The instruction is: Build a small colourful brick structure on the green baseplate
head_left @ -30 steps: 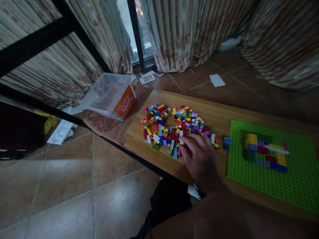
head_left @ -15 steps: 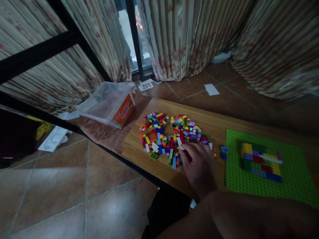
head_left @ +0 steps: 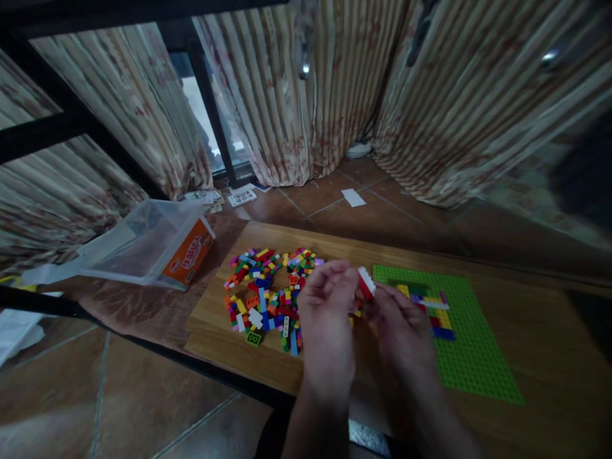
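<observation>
My left hand point(head_left: 329, 319) and my right hand point(head_left: 404, 325) are together over the wooden table, fingers pinched around a white and red toy brick piece point(head_left: 366, 284). Its white studded side faces up and right, with red below. My fingers hide part of it. Left of my hands lies a loose pile of coloured toy bricks point(head_left: 264, 299), partly covered by my left hand. Behind my right hand is a green baseplate point(head_left: 478, 357), bearing a flat build of coloured bricks point(head_left: 442, 322) that my hand partly hides.
A clear plastic box point(head_left: 138, 245) with an orange label lies at the table's left end. The wooden tabletop point(head_left: 545, 344) continues right of the baseplate. Striped curtains point(head_left: 287, 108) hang behind, and a white paper point(head_left: 353, 197) lies on the tiled floor.
A hand that was at the brick pile has lifted away. Both hands now meet around a white and red piece. The camera view has shifted, so the table sits lower and further left.
</observation>
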### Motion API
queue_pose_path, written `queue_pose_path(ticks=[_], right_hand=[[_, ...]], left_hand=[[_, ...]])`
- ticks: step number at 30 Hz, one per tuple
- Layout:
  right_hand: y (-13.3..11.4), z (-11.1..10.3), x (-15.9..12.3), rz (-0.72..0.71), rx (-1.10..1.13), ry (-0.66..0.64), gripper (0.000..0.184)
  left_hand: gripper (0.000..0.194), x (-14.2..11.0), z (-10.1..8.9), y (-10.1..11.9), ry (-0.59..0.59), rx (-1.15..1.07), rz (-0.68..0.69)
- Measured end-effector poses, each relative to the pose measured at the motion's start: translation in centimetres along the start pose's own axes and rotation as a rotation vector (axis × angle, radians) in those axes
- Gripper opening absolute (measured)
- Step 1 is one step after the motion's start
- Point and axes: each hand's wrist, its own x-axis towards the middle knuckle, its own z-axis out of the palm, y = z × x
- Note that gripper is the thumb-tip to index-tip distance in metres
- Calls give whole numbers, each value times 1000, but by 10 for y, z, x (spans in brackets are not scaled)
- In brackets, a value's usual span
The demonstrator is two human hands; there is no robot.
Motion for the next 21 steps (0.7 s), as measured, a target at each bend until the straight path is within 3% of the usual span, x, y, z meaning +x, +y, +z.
queue_pose_path(ticks=[2, 9, 17, 21], right_hand=[[-8, -5, 1, 115, 165, 83, 28], [-22, -12, 1, 72, 137, 51, 24], [-33, -20, 5, 65, 178, -20, 22], [-33, -15, -2, 143, 331, -77, 25]], left_hand=[[25, 6, 3, -5, 99, 110, 22], [9, 1, 7, -21, -125, 429, 63], [14, 3, 2, -12, -271, 592, 125], [16, 2, -3, 1, -324, 615, 41]])
